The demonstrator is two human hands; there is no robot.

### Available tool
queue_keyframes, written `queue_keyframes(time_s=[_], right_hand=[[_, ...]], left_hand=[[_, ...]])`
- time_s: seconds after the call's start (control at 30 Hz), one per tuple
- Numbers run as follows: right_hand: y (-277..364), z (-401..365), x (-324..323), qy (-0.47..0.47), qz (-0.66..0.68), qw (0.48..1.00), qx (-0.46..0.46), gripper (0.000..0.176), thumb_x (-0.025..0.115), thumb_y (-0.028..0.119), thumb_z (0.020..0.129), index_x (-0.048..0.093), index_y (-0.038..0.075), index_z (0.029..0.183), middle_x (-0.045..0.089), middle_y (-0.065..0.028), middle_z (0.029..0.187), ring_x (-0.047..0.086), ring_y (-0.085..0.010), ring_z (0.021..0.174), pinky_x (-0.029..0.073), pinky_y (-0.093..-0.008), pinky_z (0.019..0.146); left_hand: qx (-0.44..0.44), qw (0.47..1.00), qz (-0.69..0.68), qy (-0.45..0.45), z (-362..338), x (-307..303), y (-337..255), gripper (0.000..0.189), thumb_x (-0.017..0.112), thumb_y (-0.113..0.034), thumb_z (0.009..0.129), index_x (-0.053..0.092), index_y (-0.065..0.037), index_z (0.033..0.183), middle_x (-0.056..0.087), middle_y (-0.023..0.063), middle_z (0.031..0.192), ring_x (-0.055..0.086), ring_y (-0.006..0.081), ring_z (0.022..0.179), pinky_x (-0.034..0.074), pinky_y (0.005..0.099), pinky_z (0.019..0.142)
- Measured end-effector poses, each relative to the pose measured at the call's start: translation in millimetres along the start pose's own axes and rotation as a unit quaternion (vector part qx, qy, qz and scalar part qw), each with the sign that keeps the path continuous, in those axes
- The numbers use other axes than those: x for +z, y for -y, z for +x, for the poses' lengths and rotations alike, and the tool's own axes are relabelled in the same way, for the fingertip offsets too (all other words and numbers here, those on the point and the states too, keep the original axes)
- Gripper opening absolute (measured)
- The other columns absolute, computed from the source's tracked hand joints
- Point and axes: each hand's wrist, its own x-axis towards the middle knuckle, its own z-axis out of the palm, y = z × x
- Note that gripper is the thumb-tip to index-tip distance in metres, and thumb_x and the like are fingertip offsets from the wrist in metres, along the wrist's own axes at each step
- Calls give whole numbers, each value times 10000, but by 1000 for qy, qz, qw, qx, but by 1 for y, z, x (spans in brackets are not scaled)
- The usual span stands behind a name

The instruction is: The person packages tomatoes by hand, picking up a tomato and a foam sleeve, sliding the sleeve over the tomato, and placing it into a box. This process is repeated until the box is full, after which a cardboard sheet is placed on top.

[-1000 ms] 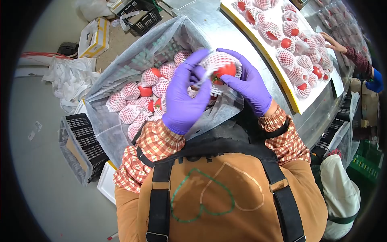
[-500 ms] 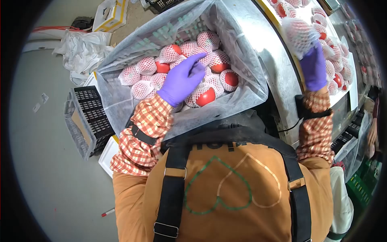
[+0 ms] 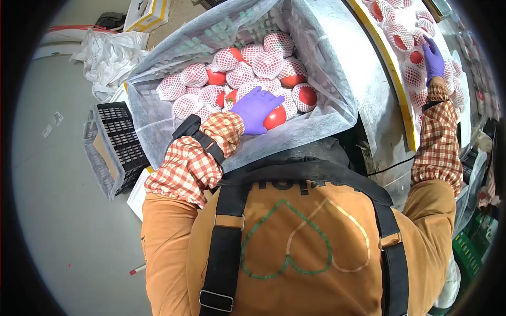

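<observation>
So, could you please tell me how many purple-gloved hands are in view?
2. The left hand rests on a bare red tomato in the lined box; the right hand lies on netted tomatoes on the tray at upper right. No others show; some may be hidden.

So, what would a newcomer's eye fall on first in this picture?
First, the purple-gloved left hand, which lies on a bare red fruit in the lined crate full of netted fruits ahead. Then the right hand, stretched far right onto the yellow-rimmed tray of more netted fruits.
</observation>
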Motion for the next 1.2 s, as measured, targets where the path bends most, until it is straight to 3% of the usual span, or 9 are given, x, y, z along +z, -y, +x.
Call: queue_keyframes(time_s=[0.07, 0.2, 0.3, 0.6, 0.73, 0.8, 0.97, 1.13, 1.2], right_hand=[[43, -19, 19, -45, 16, 987, -155, 370, 580, 196, 926, 584, 90, 1280, 627, -40, 1181, 554, -138, 1092, 418, -254, 956], [189, -111, 55, 71, 243, 965, -73, 343, 521, 166, 962, 576, 84, 1290, 624, -43, 1185, 562, -118, 1075, 432, -265, 954], [258, -166, 77, 224, 227, 944, -77, 355, 504, 145, 961, 557, 52, 1299, 595, -39, 1252, 559, -129, 1103, 417, -264, 979], [300, -238, 129, 326, 365, 872, -25, 394, 527, 126, 953, 514, 43, 1338, 586, -61, 1212, 540, -121, 1093, 430, -260, 973], [309, -252, 136, 305, 440, 841, 81, 440, 529, 134, 956, 452, 11, 1371, 538, -97, 1279, 534, -143, 1124, 446, -271, 972], [303, -259, 149, 282, 459, 833, 127, 530, 550, 194, 956, 368, 3, 1417, 463, -137, 1358, 499, -163, 1197, 457, -274, 973], [335, -271, 165, 253, 483, 820, 174, 659, 614, 285, 932, 312, 13, 1449, 496, -123, 1309, 515, -159, 1147, 447, -283, 960], [355, -275, 188, 275, 491, 821, 97, 611, 619, 262, 927, 363, 2, 1417, 518, -115, 1318, 497, -165, 1203, 380, -306, 1034], [352, -276, 189, 259, 488, 831, 63, 554, 587, 246, 946, 391, 6, 1406, 516, -112, 1332, 488, -172, 1219, 364, -307, 1051]], left_hand=[[16, 999, -7, -31, -5, 6, 8, 883, 760, -239, 649, 358, -73, 1417, 513, 150, 1294, 459, 308, 1245, 253, 465, 1126], [-9, 990, -101, -93, -11, 11, 13, 830, 739, -210, 631, 415, -68, 1381, 529, 169, 1242, 497, 341, 1164, 273, 494, 1096], [16, 993, -54, -107, -8, 9, 6, 826, 742, -198, 642, 407, -63, 1385, 535, 170, 1230, 513, 358, 1128, 296, 496, 1073], [25, 988, -127, -84, -14, -3, 11, 735, 755, -201, 693, 449, -31, 1339, 552, 192, 1211, 571, 356, 1088, 453, 419, 955], [-14, 905, -396, -159, -30, -22, 16, 686, 774, -212, 736, 455, -33, 1316, 563, 153, 1238, 558, 240, 1155, 441, 360, 997], [-55, 812, -536, -225, -41, -38, 8, 673, 770, -179, 743, 451, -33, 1317, 542, 149, 1251, 545, 227, 1164, 445, 346, 991], [-10, 730, -564, -386, -55, -66, -24, 778, 761, -102, 748, 345, -17, 1400, 469, 156, 1333, 501, 240, 1219, 417, 336, 1034], [-7, 740, -528, -416, -55, -59, -43, 874, 794, -134, 737, 288, -5, 1439, 438, 174, 1365, 482, 253, 1243, 406, 354, 1046], [-56, 792, -421, -438, -58, -62, -50, 915, 809, -103, 728, 256, -10, 1451, 427, 168, 1375, 494, 238, 1221, 431, 353, 1023]])
